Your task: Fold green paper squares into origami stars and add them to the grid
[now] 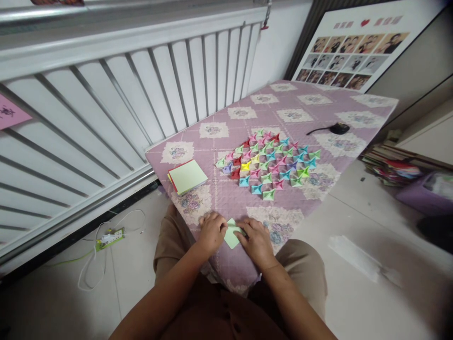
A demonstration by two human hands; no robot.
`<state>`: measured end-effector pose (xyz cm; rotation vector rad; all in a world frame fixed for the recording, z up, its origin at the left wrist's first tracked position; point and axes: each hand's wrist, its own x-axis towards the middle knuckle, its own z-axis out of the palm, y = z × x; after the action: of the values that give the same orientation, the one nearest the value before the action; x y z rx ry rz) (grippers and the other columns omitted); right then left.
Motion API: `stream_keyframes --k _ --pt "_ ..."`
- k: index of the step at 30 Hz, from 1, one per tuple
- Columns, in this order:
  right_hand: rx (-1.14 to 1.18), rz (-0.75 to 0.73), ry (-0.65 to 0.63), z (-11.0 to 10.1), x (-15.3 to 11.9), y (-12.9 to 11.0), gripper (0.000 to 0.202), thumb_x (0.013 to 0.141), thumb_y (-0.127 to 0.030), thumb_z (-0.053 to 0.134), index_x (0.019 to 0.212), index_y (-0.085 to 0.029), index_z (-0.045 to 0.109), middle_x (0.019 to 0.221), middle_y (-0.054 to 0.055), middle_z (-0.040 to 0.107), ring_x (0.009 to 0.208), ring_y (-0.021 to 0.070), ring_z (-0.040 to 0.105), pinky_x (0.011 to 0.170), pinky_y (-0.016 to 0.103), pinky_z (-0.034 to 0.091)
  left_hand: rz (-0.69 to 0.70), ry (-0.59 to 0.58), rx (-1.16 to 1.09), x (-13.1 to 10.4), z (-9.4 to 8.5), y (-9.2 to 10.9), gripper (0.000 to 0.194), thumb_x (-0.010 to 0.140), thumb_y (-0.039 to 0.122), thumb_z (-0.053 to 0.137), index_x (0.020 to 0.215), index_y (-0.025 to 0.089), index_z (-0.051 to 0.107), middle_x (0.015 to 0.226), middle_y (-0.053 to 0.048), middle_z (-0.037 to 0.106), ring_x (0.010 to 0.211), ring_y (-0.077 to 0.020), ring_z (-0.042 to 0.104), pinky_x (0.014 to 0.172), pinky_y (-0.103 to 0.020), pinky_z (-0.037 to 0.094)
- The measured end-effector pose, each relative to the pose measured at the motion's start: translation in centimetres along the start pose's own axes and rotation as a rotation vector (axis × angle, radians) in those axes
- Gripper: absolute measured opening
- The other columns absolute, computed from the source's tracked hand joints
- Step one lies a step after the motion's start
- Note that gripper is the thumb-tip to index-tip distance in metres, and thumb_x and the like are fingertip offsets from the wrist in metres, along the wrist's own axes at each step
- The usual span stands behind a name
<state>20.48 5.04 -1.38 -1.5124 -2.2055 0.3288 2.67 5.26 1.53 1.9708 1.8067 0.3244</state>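
Observation:
A light green sheet of folding paper (231,240) lies on the tablecloth near the table corner in front of me, turned like a diamond. At its left corner, my left hand (212,231) has curled fingers on the edge. From the other side my right hand (257,238) holds the paper's right part, its thumb lying over the sheet. A raised or folded strip seems to run across it between the hands; the fingertips partly hide it. Beyond the hands stand rows of several small folded paper pieces (266,178) in green, blue, pink, red, yellow and purple.
To the left on the table sits a stack of coloured paper (187,176), light green on top. A black object with a cord (339,128) lies farther right. A white radiator (184,75) borders the table, and a photo board (350,52) leans behind. A power strip (110,238) is on the floor.

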Motion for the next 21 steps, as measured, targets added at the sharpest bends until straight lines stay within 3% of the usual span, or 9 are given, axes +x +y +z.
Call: stream_keyframes --k 7,15,21 --pt "-0.002 -0.001 0.015 0.1 -0.1 -0.1 0.012 0.085 -0.032 0.057 0.085 -0.023 0.065 0.099 0.004 0.061 0.094 0.021 0.05 0.081 0.034 0.032 0.1 -0.009 -0.031 0.0 0.1 -1.0 0.009 0.085 0.021 0.053 0.091 0.023 0.06 0.096 0.0 0.062 0.098 -0.0185 0.049 0.091 -0.036 0.026" --pt "-0.008 -0.002 0.019 0.0 -0.1 -0.2 0.01 0.085 -0.032 0.06 0.087 -0.023 0.065 0.094 0.003 0.062 0.09 0.0207 0.05 0.079 0.033 0.031 0.225 -0.104 0.049 0.6 -0.8 -1.9 0.013 0.087 0.03 0.055 0.09 0.024 0.065 0.095 -0.002 0.062 0.098 -0.0204 0.048 0.089 -0.037 0.027" --pt "-0.035 -0.074 0.066 0.3 -0.3 -0.2 0.01 0.086 -0.029 0.059 0.081 -0.023 0.065 0.086 0.003 0.062 0.085 0.0197 0.049 0.078 0.033 0.029 0.273 -0.05 0.087 0.4 -0.2 -2.5 0.013 0.089 0.027 0.053 0.089 0.025 0.065 0.094 -0.001 0.061 0.097 -0.0196 0.047 0.088 -0.037 0.027"
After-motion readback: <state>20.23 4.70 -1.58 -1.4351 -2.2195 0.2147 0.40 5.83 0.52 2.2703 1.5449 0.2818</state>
